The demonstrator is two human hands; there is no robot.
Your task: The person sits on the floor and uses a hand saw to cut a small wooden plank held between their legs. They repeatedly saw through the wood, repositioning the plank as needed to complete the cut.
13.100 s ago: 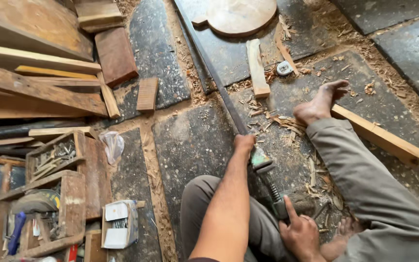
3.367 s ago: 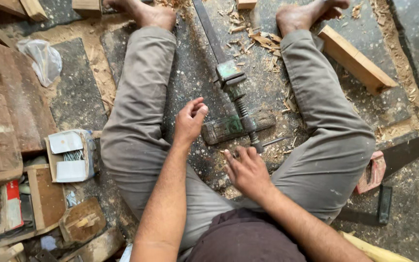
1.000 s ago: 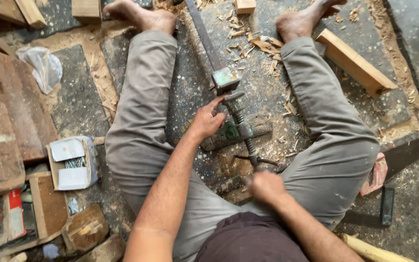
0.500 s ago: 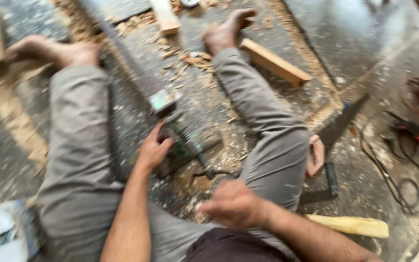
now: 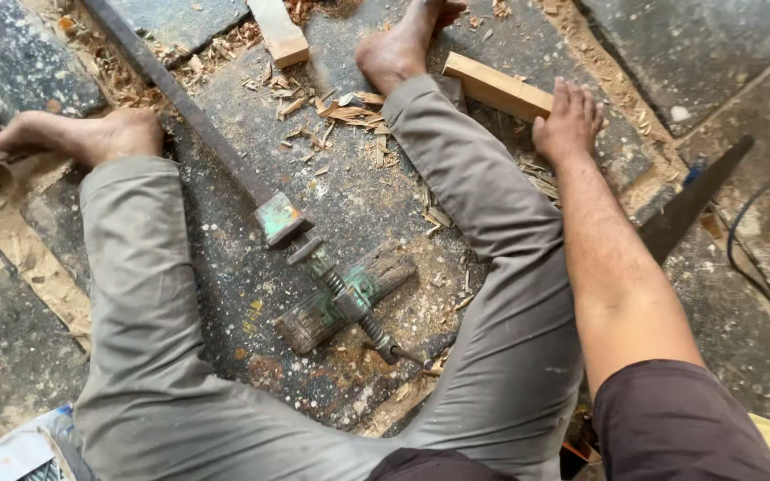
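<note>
- A person sits on a stone floor (image 5: 715, 62) strewn with sawdust and wood shavings (image 5: 349, 102), legs in grey trousers spread apart and both feet bare.
- The right hand (image 5: 569, 120) reaches out past the right knee — fingers spread, palm down — and rests on the near end of a pale wooden block (image 5: 495, 86) that lies beside the right foot (image 5: 398, 46).
- The left hand is out of view, so its state cannot be told.
- Between the legs lies a long bar clamp (image 5: 198, 120): its dark steel bar runs from the far left of the floor down to a worn green jaw head (image 5: 280, 216).
- Just below that head, the clamp's threaded screw (image 5: 349, 298) crosses a short, weathered piece of wood (image 5: 345, 298) with traces of green paint — the two are touching.
- A handsaw blade (image 5: 692, 200) lies on the floor to the right of the forearm, near a black cable (image 5: 759, 267).
- A second pale wood offcut (image 5: 278, 31) sits near the floor's far edge, apart from the left foot (image 5: 82, 138).
</note>
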